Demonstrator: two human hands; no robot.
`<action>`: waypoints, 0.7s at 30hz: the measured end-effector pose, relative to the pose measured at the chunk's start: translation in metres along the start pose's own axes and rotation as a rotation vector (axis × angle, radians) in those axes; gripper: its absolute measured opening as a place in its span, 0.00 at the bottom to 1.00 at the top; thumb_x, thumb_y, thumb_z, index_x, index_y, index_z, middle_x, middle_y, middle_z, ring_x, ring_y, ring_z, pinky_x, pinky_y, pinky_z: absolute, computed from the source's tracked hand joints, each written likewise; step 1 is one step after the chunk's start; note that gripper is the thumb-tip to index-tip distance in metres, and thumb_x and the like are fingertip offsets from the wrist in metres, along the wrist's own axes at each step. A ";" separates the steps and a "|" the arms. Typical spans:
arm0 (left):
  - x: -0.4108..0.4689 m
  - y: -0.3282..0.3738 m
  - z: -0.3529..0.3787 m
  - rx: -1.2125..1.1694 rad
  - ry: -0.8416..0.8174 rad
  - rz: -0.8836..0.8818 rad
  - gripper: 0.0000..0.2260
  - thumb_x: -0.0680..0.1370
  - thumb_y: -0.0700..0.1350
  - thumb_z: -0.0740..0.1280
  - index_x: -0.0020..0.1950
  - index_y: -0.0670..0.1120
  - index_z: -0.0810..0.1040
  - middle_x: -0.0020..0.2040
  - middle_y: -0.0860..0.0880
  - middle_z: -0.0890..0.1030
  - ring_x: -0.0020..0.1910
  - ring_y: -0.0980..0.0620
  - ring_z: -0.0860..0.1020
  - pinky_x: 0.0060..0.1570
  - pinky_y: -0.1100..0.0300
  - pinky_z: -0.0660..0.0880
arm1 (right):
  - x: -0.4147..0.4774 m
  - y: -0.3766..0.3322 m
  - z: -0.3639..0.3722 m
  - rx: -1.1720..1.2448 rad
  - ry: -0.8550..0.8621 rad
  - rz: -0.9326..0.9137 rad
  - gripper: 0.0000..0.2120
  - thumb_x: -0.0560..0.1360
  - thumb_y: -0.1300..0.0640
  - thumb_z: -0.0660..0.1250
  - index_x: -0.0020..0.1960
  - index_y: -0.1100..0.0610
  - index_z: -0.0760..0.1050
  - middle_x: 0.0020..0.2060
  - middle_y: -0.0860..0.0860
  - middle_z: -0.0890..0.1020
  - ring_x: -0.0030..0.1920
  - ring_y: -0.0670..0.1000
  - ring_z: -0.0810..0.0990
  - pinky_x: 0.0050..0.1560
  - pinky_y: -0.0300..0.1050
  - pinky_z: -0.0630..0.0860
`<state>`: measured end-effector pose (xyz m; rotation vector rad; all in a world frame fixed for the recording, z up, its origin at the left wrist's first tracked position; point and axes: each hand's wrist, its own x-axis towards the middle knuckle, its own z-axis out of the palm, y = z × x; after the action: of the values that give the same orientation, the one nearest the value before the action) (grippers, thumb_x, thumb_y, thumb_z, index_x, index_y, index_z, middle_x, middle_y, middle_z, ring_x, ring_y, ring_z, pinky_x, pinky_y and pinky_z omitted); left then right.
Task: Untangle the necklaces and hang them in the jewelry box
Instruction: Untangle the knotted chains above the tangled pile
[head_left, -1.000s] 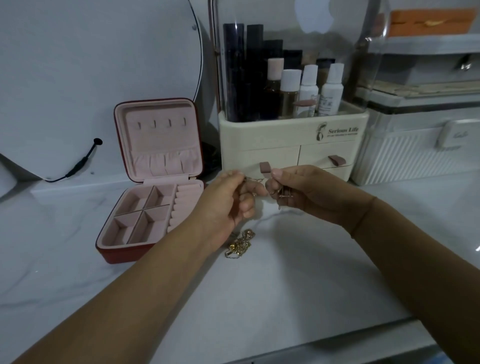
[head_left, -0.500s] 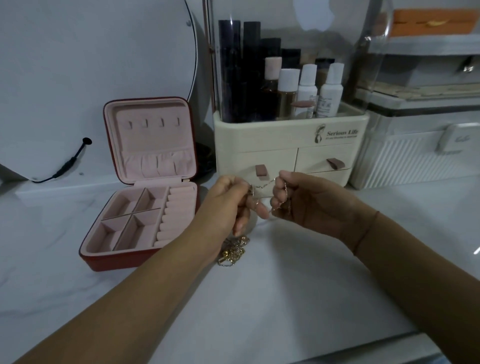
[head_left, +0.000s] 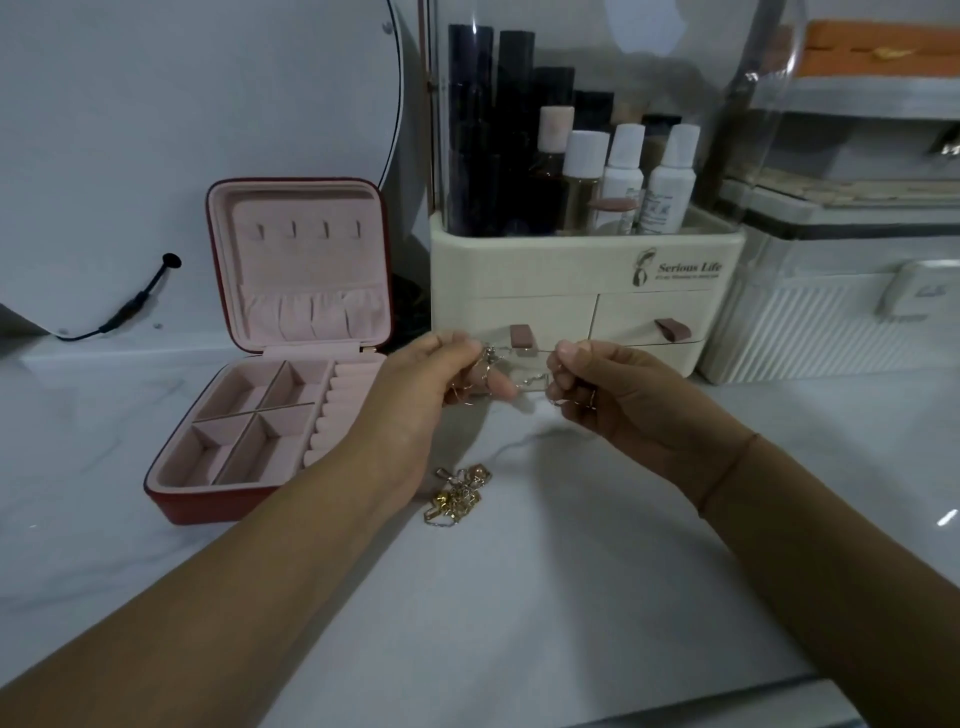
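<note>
both hands (head_left: 415, 395) (head_left: 618, 397) pinch thin chain (head_left: 535, 351) stretched between grips.

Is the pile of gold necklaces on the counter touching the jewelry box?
Apart. The head view shows bare counter between the gold pile and the jewelry box.

Cream drawer organizer (head_left: 587, 291) with bottles (head_left: 623, 176) beside a ribbed white case (head_left: 831, 322); round mirror (head_left: 208, 130) behind.

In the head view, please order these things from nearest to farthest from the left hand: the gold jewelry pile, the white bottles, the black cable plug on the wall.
1. Gold jewelry pile, on the counter just below the left hand.
2. White bottles, up in the organizer, to the hand's right.
3. Black cable plug, far left on the wall.
</note>
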<state>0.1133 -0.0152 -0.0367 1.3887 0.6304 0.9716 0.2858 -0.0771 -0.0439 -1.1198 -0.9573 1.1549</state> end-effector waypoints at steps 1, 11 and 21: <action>0.000 0.001 0.000 -0.023 -0.001 -0.006 0.08 0.80 0.40 0.59 0.43 0.41 0.74 0.31 0.49 0.82 0.35 0.59 0.80 0.47 0.60 0.70 | 0.001 0.000 0.000 0.019 0.001 0.005 0.10 0.69 0.51 0.67 0.39 0.58 0.74 0.32 0.49 0.76 0.36 0.46 0.74 0.40 0.37 0.71; -0.001 -0.005 0.004 -0.137 0.004 -0.157 0.06 0.80 0.40 0.60 0.46 0.41 0.75 0.27 0.49 0.78 0.30 0.55 0.77 0.40 0.61 0.73 | -0.002 -0.001 0.010 0.297 -0.135 0.057 0.13 0.74 0.54 0.62 0.33 0.56 0.78 0.34 0.50 0.78 0.35 0.45 0.75 0.41 0.37 0.76; -0.010 -0.002 0.009 -0.014 -0.131 -0.124 0.07 0.71 0.40 0.71 0.48 0.45 0.82 0.31 0.54 0.78 0.31 0.59 0.74 0.36 0.68 0.74 | -0.004 0.000 0.009 0.164 -0.130 0.004 0.11 0.59 0.51 0.78 0.37 0.55 0.82 0.31 0.49 0.75 0.32 0.43 0.72 0.34 0.33 0.72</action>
<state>0.1165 -0.0281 -0.0391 1.3722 0.6030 0.7785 0.2764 -0.0795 -0.0422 -0.9248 -0.9409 1.2979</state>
